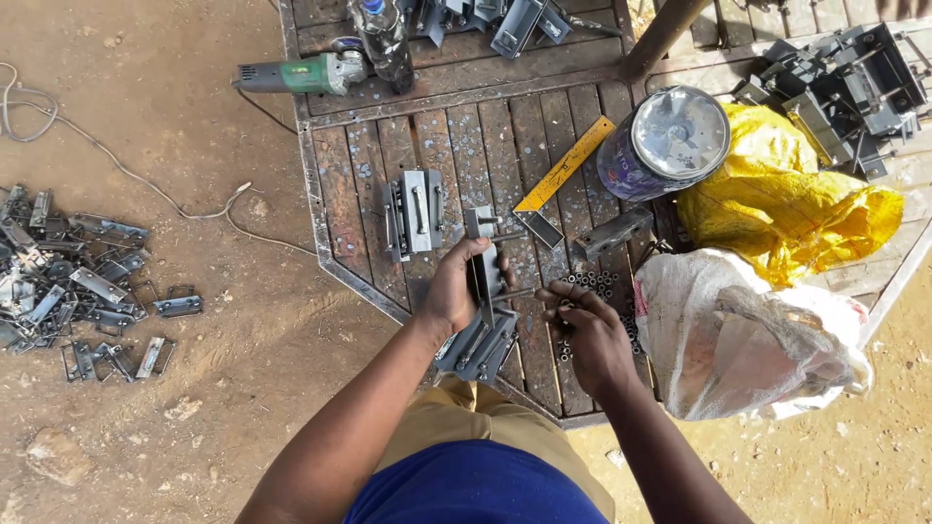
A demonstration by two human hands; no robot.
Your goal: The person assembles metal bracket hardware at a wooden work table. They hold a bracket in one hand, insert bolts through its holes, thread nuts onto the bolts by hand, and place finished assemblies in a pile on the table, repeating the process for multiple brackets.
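While the left hand (454, 291) clasps it, the metal bracket (482, 254) points away lengthwise.

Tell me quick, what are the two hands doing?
Left hand: closed around a grey metal latch piece, held upright over the table.
Right hand: fingers curled over a small metal rod at that piece, beside the little metal tubes.

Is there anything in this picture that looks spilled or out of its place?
Yes. Many metal brackets lie scattered on the bare dirt, left of the work table. Small metal tubes lie loose beside the right hand. The left hand grips a bracket.
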